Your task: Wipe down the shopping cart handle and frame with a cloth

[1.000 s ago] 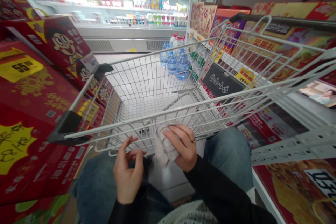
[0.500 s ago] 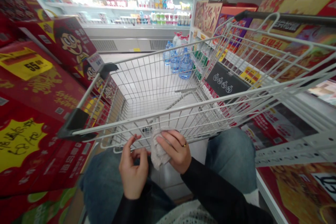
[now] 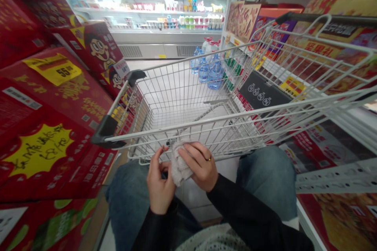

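Observation:
My right hand, with a ring on one finger, is closed on a crumpled greyish-white cloth. It presses the cloth to the near wire side of a shopping cart, low down. Just left of the cloth, my left hand is loosely curled, thumb and fingers apart, its fingertips close to the cart's lower wires. Nothing shows in it; whether the fingertips touch the wire is unclear. The cart stands across in front of me, its basket bare inside, with dark plastic corners at the left.
Stacked red gift boxes with yellow price signs crowd the left. At right, shelves hold boxed goods. Blue-tinted water bottles stand on the floor beyond the cart, before a refrigerated display. My knees flank my hands.
The view has shifted, so the whole scene sits farther right. My left hand has moved slightly closer to the cloth. The right hand still holds the cloth at the cart's side.

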